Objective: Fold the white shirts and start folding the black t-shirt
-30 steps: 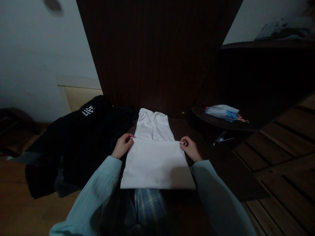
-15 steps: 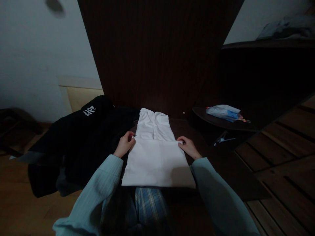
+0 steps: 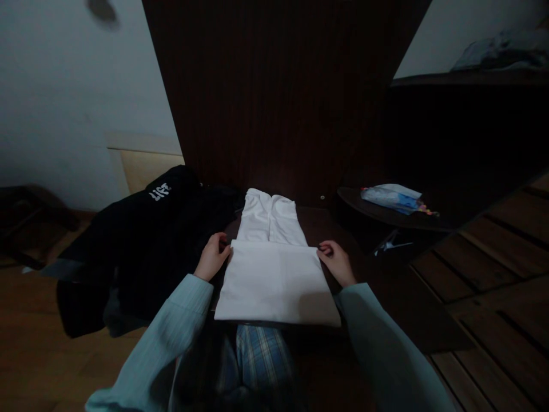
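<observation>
A white garment (image 3: 277, 280) lies flat in front of me, its near part doubled over in a smooth panel. Beyond the fold edge, two creased white lengths (image 3: 269, 220) run away side by side. My left hand (image 3: 211, 256) is just outside the fold's left corner, thumb and fingers apart, holding nothing. At the right corner is my right hand (image 3: 337, 263), its fingers loosely curved and the tips at the cloth's edge. No grip on the cloth shows there.
Black clothing with white lettering (image 3: 160, 192) is heaped at left. A tall dark wooden panel (image 3: 274, 103) stands behind the garment. At right, a plastic packet (image 3: 392, 197) rests on a low dark shelf (image 3: 355, 207). Slatted wood (image 3: 493, 257) lies farther right.
Both hands have let go of the fold's corners and moved slightly outward. The folded panel stays lying flat. The view has shifted a little.
</observation>
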`<state>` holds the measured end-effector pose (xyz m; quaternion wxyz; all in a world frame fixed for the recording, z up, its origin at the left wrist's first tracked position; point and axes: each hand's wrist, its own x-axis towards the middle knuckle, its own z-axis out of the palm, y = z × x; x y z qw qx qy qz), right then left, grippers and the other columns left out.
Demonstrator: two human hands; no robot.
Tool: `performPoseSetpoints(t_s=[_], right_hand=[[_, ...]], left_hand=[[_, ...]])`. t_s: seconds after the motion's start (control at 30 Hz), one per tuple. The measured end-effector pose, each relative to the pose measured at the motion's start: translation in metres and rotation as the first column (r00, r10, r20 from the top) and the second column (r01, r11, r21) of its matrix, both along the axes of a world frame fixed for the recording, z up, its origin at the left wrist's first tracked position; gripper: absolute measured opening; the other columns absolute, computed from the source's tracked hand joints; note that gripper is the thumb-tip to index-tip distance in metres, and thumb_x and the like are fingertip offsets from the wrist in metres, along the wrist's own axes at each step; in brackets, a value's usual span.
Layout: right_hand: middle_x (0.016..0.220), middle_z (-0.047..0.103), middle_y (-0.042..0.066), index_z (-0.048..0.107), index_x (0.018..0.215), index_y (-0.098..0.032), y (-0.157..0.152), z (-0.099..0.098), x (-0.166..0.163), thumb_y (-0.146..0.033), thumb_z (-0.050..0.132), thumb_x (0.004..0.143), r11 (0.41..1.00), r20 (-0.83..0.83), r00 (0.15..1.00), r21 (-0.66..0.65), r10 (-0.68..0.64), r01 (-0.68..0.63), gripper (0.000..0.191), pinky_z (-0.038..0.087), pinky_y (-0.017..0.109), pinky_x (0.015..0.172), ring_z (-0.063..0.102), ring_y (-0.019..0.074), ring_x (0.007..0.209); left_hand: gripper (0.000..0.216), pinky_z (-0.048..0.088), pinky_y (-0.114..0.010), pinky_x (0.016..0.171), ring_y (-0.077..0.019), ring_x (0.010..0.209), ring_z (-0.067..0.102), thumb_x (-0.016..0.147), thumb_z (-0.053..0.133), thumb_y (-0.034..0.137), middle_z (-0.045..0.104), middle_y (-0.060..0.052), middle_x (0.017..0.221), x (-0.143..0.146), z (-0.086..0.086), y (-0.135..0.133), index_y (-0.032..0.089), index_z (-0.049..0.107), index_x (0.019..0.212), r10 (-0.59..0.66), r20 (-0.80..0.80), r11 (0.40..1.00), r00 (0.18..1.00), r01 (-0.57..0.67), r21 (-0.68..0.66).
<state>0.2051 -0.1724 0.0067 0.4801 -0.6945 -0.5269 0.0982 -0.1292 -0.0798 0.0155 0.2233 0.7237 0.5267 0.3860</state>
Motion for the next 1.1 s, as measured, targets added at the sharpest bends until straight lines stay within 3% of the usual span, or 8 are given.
performPoseSetpoints(t_s=[0.07,0.13,0.2,0.37,0.5,0.63,0.93,1.1], right_hand=[[0.066,0.056,0.002,0.055,0.073,-0.018,-0.022,0.004,0.001,-0.042,0.054,0.063,0.997,-0.024,0.997,-0.011,-0.073,0.072,0.026,0.043,0.028,0.061,0.050,0.0140,0.059],[0.060,0.054,0.001,0.055,0.067,-0.019,-0.049,0.007,-0.001,-0.049,0.051,0.067,0.990,-0.036,0.995,-0.113,-0.088,0.083,0.030,0.041,0.027,0.055,0.049,0.0138,0.055],[0.059,0.056,0.002,0.055,0.062,-0.019,-0.078,0.010,-0.007,-0.053,0.048,0.070,0.972,-0.037,0.999,-0.234,-0.033,0.024,0.036,0.040,0.026,0.054,0.051,0.0149,0.057],[0.070,0.065,0.003,0.061,0.065,-0.020,-0.122,0.007,-0.030,-0.056,0.050,0.068,0.944,-0.038,0.997,-0.322,0.062,-0.071,0.037,0.044,0.026,0.064,0.058,0.0190,0.069],[0.064,0.061,0.002,0.059,0.066,-0.019,-0.130,0.003,-0.044,-0.055,0.051,0.066,0.932,-0.041,0.999,-0.363,-0.004,-0.012,0.036,0.043,0.026,0.058,0.057,0.0180,0.062],[0.071,0.064,0.003,0.058,0.072,-0.019,-0.129,-0.002,-0.048,-0.054,0.051,0.066,0.945,-0.137,0.989,-0.326,-0.060,0.012,0.036,0.045,0.028,0.063,0.059,0.0195,0.069],[0.066,0.064,0.002,0.050,0.084,-0.020,-0.130,-0.012,-0.047,-0.051,0.052,0.065,0.942,-0.197,0.973,-0.332,-0.119,0.048,0.036,0.046,0.030,0.060,0.061,0.0202,0.065],[0.070,0.066,0.003,0.051,0.095,-0.019,-0.138,-0.011,-0.048,-0.050,0.054,0.065,0.952,-0.233,0.965,-0.304,-0.123,0.048,0.043,0.047,0.029,0.064,0.062,0.0202,0.071]], left_hand=[[0.022,0.046,-0.027,0.063,-0.0150,0.067,0.057,0.072,0.049,0.031,0.057,-0.001,0.074,-0.013,0.007,-0.022,0.018,0.049,0.089,-0.001,0.021,0.999,1.000,0.001,-0.032],[0.024,0.045,-0.026,0.059,-0.0148,0.062,0.056,0.074,0.046,0.039,0.055,0.001,0.066,-0.028,0.013,-0.049,0.019,0.050,0.087,-0.037,0.021,0.995,0.999,0.039,-0.097],[0.028,0.044,-0.026,0.056,-0.0150,0.060,0.057,0.075,0.045,0.043,0.056,0.002,0.064,-0.040,0.016,-0.076,0.019,0.050,0.087,-0.084,0.032,0.979,0.996,0.088,-0.181],[0.032,0.046,-0.024,0.055,-0.0143,0.061,0.058,0.072,0.050,0.047,0.060,0.001,0.067,-0.044,0.006,-0.120,0.020,0.052,0.089,-0.114,0.127,0.939,0.985,0.148,-0.312],[0.036,0.046,-0.024,0.060,-0.0140,0.065,0.057,0.071,0.054,0.046,0.058,0.000,0.072,-0.035,-0.008,-0.131,0.018,0.054,0.092,-0.048,0.254,0.944,0.966,0.127,-0.303],[0.040,0.046,-0.024,0.064,-0.0142,0.071,0.057,0.072,0.054,0.044,0.058,0.000,0.075,-0.033,-0.015,-0.134,0.017,0.054,0.101,-0.032,0.342,0.940,0.939,0.144,-0.308],[0.037,0.045,-0.022,0.057,-0.0129,0.058,0.055,0.074,0.049,0.048,0.055,0.003,0.063,-0.033,-0.017,-0.138,0.020,0.058,0.096,0.005,0.147,0.968,0.989,0.033,-0.251],[0.045,0.048,-0.024,0.067,-0.0154,0.071,0.061,0.075,0.050,0.047,0.063,0.000,0.075,-0.035,-0.018,-0.141,0.019,0.054,0.110,-0.010,0.199,0.961,0.980,0.064,-0.268]])
